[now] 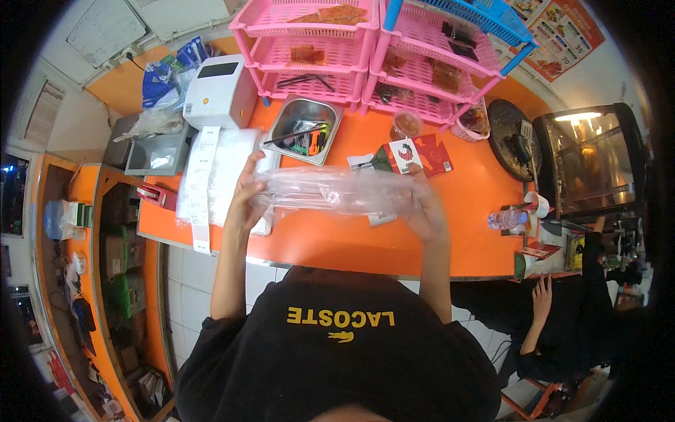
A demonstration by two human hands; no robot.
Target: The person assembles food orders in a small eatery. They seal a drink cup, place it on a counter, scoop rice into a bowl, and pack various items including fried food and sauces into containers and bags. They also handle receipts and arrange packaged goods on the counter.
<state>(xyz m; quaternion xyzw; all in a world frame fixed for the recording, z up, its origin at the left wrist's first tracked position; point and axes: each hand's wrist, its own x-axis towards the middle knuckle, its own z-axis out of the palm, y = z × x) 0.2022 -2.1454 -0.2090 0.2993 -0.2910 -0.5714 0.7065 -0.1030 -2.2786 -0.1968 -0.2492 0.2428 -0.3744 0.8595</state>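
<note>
A clear plastic bag is stretched sideways between my two hands above the orange counter. My left hand grips its left end, near a stack of clear plastic bags with a printed paper strip over it. My right hand, slightly blurred, holds the other end. Beyond the bag lie a red printed packet and a lidded plastic cup of brown sauce. A steel container with markers and other utensils stands behind my left hand.
Pink plastic racks with packets stand at the back, beside a white label printer. To the right are a round dark pan, a glass-fronted display case and a plastic bottle. A co-worker's hand is at the counter's right end.
</note>
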